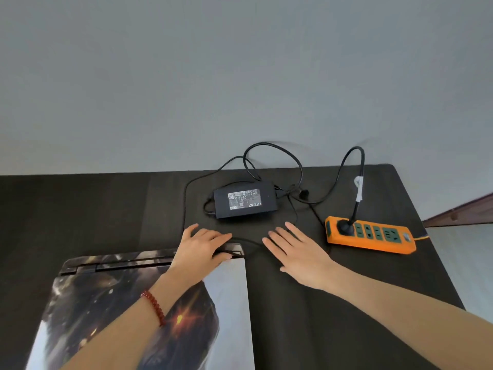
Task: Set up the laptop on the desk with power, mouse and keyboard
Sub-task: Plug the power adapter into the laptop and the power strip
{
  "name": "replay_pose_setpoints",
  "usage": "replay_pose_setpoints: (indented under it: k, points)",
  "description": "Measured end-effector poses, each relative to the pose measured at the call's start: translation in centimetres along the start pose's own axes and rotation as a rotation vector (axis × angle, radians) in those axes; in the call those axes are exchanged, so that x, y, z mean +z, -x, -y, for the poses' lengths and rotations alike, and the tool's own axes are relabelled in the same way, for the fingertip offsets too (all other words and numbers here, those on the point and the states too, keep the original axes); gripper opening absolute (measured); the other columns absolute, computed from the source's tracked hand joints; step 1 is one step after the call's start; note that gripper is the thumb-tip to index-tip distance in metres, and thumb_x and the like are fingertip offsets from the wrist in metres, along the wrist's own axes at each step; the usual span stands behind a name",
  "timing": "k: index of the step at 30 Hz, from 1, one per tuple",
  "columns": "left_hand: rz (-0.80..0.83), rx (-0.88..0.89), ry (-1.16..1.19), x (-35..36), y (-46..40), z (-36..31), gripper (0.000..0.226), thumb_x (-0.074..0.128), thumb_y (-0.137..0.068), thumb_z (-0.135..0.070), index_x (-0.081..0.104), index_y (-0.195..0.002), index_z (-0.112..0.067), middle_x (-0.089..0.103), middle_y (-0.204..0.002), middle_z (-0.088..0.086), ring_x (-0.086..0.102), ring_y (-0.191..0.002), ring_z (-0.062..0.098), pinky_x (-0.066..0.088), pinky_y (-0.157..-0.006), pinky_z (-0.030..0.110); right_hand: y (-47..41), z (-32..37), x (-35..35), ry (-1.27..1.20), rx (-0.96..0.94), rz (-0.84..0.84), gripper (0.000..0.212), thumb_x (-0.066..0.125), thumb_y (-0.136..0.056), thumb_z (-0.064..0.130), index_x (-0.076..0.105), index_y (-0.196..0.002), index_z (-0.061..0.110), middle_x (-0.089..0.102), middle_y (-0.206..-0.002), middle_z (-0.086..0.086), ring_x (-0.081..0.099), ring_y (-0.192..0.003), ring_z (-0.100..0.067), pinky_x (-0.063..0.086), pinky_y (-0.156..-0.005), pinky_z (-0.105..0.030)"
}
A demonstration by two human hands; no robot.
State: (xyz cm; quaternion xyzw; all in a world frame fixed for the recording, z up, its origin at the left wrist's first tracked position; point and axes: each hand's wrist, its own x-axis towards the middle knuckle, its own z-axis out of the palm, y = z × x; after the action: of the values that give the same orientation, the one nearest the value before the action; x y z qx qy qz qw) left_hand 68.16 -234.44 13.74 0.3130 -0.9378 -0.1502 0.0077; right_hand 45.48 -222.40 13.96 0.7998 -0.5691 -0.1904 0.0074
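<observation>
1. Head view: your closed laptop (pixel 149 303) lies flat on the dark desk (pixel 80 209), its lid covered by a dark printed skin with an orange glow, hinge edge turned away from you.
2. Your left hand (pixel 200 247) rests palm down on the laptop's far right corner, fingers spread and reaching over the back edge onto the desk.
3. A thin black cable (pixel 248 243) emerges at that same corner, just under your left fingers, and curves toward your right hand; whether it is seated in the laptop you cannot tell from here.
4. Your right hand (pixel 296 252) lies flat on the desk just right of the laptop's back corner, fingers straight and slightly fanned, holding nothing.
5. Both forearms run in from the lower edge; your left wrist carries a red bead bracelet (pixel 154 307) and crosses above the laptop lid.
6. Beyond the laptop's right corner, past both hands, sits the black power adapter (pixel 244 200), label side up, with loose loops of cable behind it.
7. Further right of the laptop, beyond your right hand, lies an orange power strip (pixel 370 235) with a black plug (pixel 344 225) in its left-most socket.
</observation>
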Motion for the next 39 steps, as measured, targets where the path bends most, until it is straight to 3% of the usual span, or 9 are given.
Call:
replay_pose_setpoints:
  k: [2, 8, 14, 18, 22, 26, 30, 34, 39]
  points:
    - [-0.085, 0.089, -0.094, 0.0, -0.1, -0.3, 0.031, 0.078, -0.069, -0.033, 0.071, -0.099, -0.027, 0.071, -0.094, -0.006, 0.067, -0.087, 0.015, 0.042, -0.095, 0.046, -0.7, 0.1, 1.0, -0.023, -0.037, 0.047, 0.073, 0.059, -0.083, 0.019, 0.019, -0.144, 0.006, 0.047, -0.134, -0.016, 0.049, -0.117, -0.032, 0.036, -0.103, -0.043]
    - [-0.078, 0.138, -0.067, 0.1, -0.6, 0.5, 0.03, 0.078, -0.07, -0.031, 0.071, -0.099, -0.031, 0.07, -0.098, -0.003, 0.068, -0.083, 0.015, 0.048, -0.085, 0.043, -2.7, -0.5, 1.6, -0.149, 0.039, 0.051, 0.083, 0.047, -0.083, -0.006, -0.009, -0.143, 0.003, 0.046, -0.118, -0.02, 0.051, -0.096, -0.033, 0.039, -0.087, -0.042]
    - [-0.364, 0.063, -0.045, 0.8, -0.7, 1.5, 0.01, 0.064, -0.077, -0.025, 0.071, -0.074, -0.018, 0.072, -0.098, 0.0, 0.068, -0.088, 0.016, 0.041, -0.094, 0.037, -4.5, -2.8, -0.8, 0.001, 0.131, -0.334, 0.067, 0.07, -0.058, 0.005, 0.056, -0.124, 0.009, 0.064, -0.08, -0.001, 0.06, -0.068, -0.019, 0.048, -0.065, -0.028]
    - [-0.511, -0.213, 0.078, -0.6, -2.0, 4.0, 0.019, 0.056, -0.084, -0.024, 0.071, -0.081, -0.012, 0.069, -0.105, 0.006, 0.065, -0.089, 0.023, 0.037, -0.092, 0.045, -6.5, -3.6, -2.2, 0.029, 0.204, -0.424, 0.054, 0.076, -0.053, 0.012, 0.066, -0.107, 0.015, 0.066, -0.078, 0.002, 0.061, -0.071, -0.018, 0.05, -0.069, -0.029]
    - [-0.404, -0.329, 0.037, -1.0, -3.9, 4.7, 0.005, 0.071, -0.078, -0.014, 0.074, -0.081, -0.017, 0.069, -0.096, 0.004, 0.062, -0.088, 0.027, 0.036, -0.091, 0.048, -8.7, -3.5, -2.7, 0.005, 0.306, -0.364, 0.056, 0.082, -0.046, 0.017, 0.07, -0.101, 0.021, 0.065, -0.074, 0.003, 0.062, -0.072, -0.018, 0.049, -0.067, -0.029]
    - [-0.323, -0.324, 0.051, -0.1, -5.3, 4.1, 0.022, 0.064, -0.083, -0.013, 0.069, -0.105, -0.015, 0.063, -0.12, 0.007, 0.058, -0.11, 0.028, 0.032, -0.1, 0.049, -9.4, -3.5, -1.6, -0.208, 0.403, -0.304, 0.055, 0.077, -0.067, 0.012, 0.061, -0.118, 0.023, 0.06, -0.119, -0.015, 0.058, -0.11, -0.033, 0.048, -0.087, -0.043]
    - [-0.09, -0.063, -0.133, 1.7, -5.7, 2.4, 0.06, 0.035, -0.092, -0.047, 0.021, -0.144, -0.02, 0.015, -0.154, 0.001, 0.014, -0.142, 0.024, 0.013, -0.111, 0.056, -7.9, -3.7, 1.3, -0.302, 0.361, -0.114, 0.052, 0.038, -0.097, 0.031, 0.016, -0.145, 0.032, 0.007, -0.156, -0.008, 0.014, -0.141, -0.034, 0.017, -0.114, -0.046]
    - [0.054, -0.046, -0.317, 2.5, -6.5, 2.7, 0.063, 0.018, -0.094, -0.052, -0.008, -0.145, -0.025, -0.01, -0.155, -0.002, -0.009, -0.143, 0.02, 0.003, -0.113, 0.052, -7.0, -3.2, 1.8, -0.308, 0.328, -0.12, 0.054, 0.036, -0.097, 0.035, 0.013, -0.145, 0.032, 0.013, -0.155, -0.01, 0.026, -0.136, -0.032, 0.031, -0.104, -0.044]
    - [0.144, -0.057, -0.408, 0.8, -7.5, 3.9, 0.069, 0.019, -0.092, -0.056, -0.019, -0.141, -0.025, -0.015, -0.155, -0.003, -0.014, -0.142, 0.018, -0.001, -0.111, 0.057, -7.6, -2.9, 1.2, -0.314, 0.339, -0.081, 0.061, 0.037, -0.097, 0.03, -0.001, -0.144, 0.037, 0.001, -0.157, -0.004, 0.022, -0.137, -0.026, 0.018, -0.111, -0.048]
